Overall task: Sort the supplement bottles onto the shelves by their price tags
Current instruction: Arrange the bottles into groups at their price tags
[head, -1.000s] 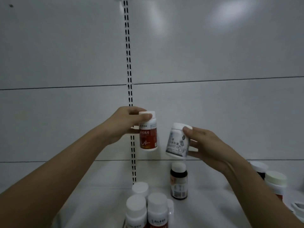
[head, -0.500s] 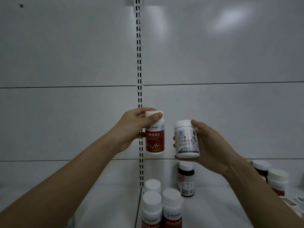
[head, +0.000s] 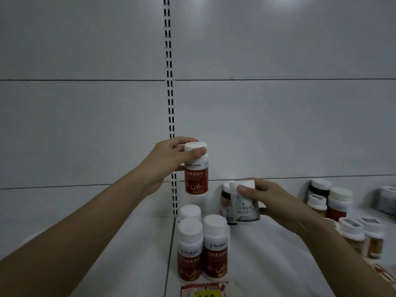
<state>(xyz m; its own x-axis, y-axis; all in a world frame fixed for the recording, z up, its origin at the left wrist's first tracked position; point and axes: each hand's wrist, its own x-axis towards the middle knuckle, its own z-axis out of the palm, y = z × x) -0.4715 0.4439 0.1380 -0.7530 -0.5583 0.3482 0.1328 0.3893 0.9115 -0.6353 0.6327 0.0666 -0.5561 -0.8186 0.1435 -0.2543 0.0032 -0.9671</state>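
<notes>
My left hand (head: 169, 163) holds a red-labelled white bottle (head: 196, 176) upright by its cap, in the air above the shelf. My right hand (head: 270, 200) grips a white-and-grey labelled bottle (head: 244, 205) low over the shelf (head: 257, 254), just in front of a dark bottle (head: 225, 198) that it partly hides. Three more red-labelled bottles (head: 215, 247) stand grouped on the shelf below my left hand. A red and yellow price tag (head: 203, 290) shows at the shelf's front edge.
Several other bottles (head: 338, 202) with white and cream caps crowd the right side of the shelf. A slotted upright (head: 170, 103) runs down the grey back panel. The left shelf section (head: 96, 243) lies beside the grouped bottles.
My right hand has lowered the white-and-grey bottle from chest height down to the shelf near the dark bottle. My left hand stays raised with its red bottle.
</notes>
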